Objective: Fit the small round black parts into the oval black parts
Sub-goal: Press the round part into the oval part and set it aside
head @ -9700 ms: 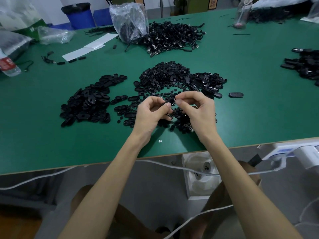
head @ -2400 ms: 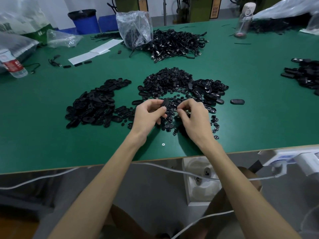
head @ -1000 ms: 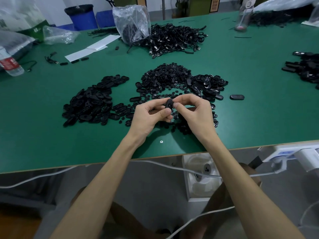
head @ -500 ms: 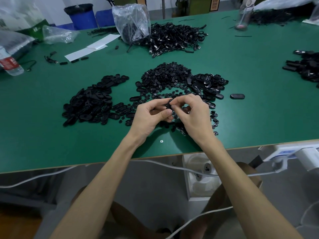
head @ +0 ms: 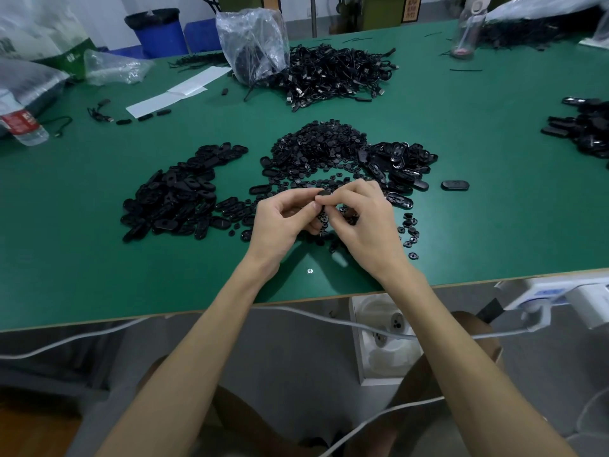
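Head view looks down on a green desk whose near edge runs across the picture, with a white cable hanging below it. On the desk lie a pile of oval parts to the left, a heap of small round parts in the middle, and a second oval pile touching that heap on the right. A lone oval part sits just beside this second pile, and loose round parts are scattered near the right wrist.

Above the round parts, the left grip and the right grip meet fingertip to fingertip, both pinching one black part. Fingers cover most of it, so I cannot tell whether a round piece sits inside it. A further dark pile is cut off at the right edge.

Far back, a clear plastic bag stands upright with dark items inside, too blurred to name, and it touches a tangle of black cables. Behind the desk, a blue bin carries a black liner. A water bottle lies at the left edge.
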The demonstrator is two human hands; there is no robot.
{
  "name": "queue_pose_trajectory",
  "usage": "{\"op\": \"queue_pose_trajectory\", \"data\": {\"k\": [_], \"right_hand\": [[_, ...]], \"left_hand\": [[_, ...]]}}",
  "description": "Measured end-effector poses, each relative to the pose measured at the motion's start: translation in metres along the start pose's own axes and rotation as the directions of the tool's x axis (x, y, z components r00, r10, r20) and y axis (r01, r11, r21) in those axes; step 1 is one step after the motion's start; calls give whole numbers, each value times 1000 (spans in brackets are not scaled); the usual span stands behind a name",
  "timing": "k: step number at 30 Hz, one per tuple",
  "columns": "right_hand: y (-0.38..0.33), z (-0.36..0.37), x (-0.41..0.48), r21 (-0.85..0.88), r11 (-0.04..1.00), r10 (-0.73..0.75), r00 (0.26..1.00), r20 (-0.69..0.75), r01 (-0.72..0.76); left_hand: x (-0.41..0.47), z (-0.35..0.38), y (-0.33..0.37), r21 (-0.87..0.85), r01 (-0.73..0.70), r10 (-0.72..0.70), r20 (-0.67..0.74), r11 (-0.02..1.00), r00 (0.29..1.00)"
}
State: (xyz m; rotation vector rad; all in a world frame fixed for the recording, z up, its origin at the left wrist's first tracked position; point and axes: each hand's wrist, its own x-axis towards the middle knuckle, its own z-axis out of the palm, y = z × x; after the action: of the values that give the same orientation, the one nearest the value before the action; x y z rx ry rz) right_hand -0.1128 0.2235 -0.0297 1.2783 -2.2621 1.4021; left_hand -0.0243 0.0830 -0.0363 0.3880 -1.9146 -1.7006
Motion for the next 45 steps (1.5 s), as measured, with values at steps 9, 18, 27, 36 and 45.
{"op": "queue_pose_trajectory", "data": {"k": [9, 18, 27, 36, 45], "right_hand": [[2, -3, 4, 103, 989, 112, 994, -12, -110], [1, 1, 3, 126, 982, 141, 990, -2, -139], [4, 3, 3, 208, 965, 147, 987, 64, -157], [2, 1, 2, 251, 954, 149, 986, 78, -164], [3, 0, 1, 264, 950, 160, 986, 42, -166]], "left_hand": [[-1, 2, 2, 48, -12, 10, 45, 999, 999], [-1, 4, -1, 144, -76, 73, 31, 987, 997], [-1, 4, 0, 210, -100, 95, 34, 972, 995], [-3, 2, 3, 140, -74, 68, 49, 987, 997], [-3, 1, 5, 43, -44, 42, 52, 998, 998]]}}
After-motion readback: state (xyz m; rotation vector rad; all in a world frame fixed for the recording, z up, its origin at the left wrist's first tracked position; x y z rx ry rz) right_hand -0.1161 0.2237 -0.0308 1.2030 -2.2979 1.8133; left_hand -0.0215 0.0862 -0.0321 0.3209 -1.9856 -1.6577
